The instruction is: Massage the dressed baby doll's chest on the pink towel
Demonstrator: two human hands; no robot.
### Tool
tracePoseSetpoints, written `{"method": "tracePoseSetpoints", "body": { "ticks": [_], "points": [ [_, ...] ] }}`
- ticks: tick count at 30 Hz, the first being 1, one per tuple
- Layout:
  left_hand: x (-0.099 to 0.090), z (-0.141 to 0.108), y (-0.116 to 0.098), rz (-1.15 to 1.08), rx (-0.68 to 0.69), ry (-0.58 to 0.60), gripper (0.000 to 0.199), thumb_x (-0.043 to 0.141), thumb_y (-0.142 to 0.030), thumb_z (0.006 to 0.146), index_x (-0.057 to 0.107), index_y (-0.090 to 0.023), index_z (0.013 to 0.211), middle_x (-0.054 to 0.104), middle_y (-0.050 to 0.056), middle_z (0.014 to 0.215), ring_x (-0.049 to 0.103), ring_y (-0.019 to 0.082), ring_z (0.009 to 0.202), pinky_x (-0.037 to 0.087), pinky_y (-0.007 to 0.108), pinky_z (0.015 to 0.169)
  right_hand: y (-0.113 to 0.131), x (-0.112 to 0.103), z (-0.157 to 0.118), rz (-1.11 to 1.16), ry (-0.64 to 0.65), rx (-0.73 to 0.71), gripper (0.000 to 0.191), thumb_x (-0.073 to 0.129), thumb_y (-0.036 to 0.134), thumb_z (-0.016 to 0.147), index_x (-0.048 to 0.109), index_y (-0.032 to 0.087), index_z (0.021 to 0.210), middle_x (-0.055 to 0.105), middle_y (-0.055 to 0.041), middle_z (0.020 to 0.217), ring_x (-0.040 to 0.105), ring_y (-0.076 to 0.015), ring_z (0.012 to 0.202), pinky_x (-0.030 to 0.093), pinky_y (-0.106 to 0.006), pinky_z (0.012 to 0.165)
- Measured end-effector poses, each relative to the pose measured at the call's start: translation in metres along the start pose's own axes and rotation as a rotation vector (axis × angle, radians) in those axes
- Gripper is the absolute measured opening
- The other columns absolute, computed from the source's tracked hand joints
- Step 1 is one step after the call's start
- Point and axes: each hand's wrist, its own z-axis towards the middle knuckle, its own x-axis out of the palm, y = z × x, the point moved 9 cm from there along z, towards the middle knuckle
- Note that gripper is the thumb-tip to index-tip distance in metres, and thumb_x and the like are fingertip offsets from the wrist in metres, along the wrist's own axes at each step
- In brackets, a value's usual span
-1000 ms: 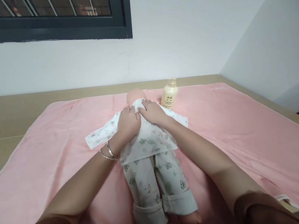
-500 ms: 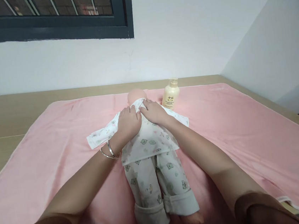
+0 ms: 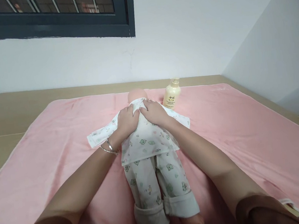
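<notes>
A baby doll lies on a pink blanket, its bald head away from me. It wears a white printed top and white printed trousers with rolled cuffs; one foot shows at the right cuff. My left hand rests on the upper left of the top, fingers laid over the cloth, with bracelets on the wrist. On the upper right lies my right hand, fingers spread and flat. The two thumbs are near each other at the middle of the doll's upper body. Neither hand grips anything.
Just right of the doll's head stands a pale yellow pump bottle on the blanket. A wooden table shows around the blanket. Behind it are a white wall and a dark-framed window.
My left hand has shifted slightly on the top, its fingers a little lower to the left. My right hand stays in nearly the same place. The view has tilted very slightly.
</notes>
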Motion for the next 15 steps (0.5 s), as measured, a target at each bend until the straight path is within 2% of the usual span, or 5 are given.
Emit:
{"method": "tracePoseSetpoints", "body": {
  "ticks": [4, 9, 15],
  "points": [
    [0.0, -0.001, -0.001, 0.01, -0.003, -0.002, 0.058, 0.029, -0.039, 0.1, 0.048, -0.007, 0.144, 0.062, 0.02, 0.136, 0.055, 0.033, 0.13, 0.041, 0.046, 0.111, -0.006, 0.007, 0.003, 0.009, -0.02, 0.005, 0.05, 0.031, 0.037, 0.105, 0.052, 0.005, 0.137, 0.051, -0.0222, 0.149, 0.048, -0.032, 0.137, 0.035, -0.042, 0.112],
    [-0.002, 0.0, -0.003, 0.022, 0.0, -0.006, 0.056, 0.031, -0.037, 0.1, 0.049, -0.007, 0.143, 0.062, 0.02, 0.135, 0.056, 0.033, 0.128, 0.041, 0.046, 0.11, -0.005, 0.005, 0.0, 0.029, -0.027, 0.006, 0.048, 0.032, 0.037, 0.104, 0.055, 0.007, 0.135, 0.053, -0.0212, 0.147, 0.05, -0.031, 0.135, 0.036, -0.041, 0.111],
    [-0.012, -0.014, -0.02, 0.126, 0.019, -0.055, 0.048, 0.032, -0.03, 0.1, 0.055, -0.005, 0.134, 0.066, 0.021, 0.126, 0.058, 0.033, 0.122, 0.044, 0.046, 0.106, -0.007, 0.006, 0.001, 0.055, 0.015, -0.057, 0.05, 0.034, 0.037, 0.104, 0.049, 0.005, 0.139, 0.048, -0.0229, 0.151, 0.047, -0.0324, 0.139, 0.036, -0.042, 0.113]
  ]
}}
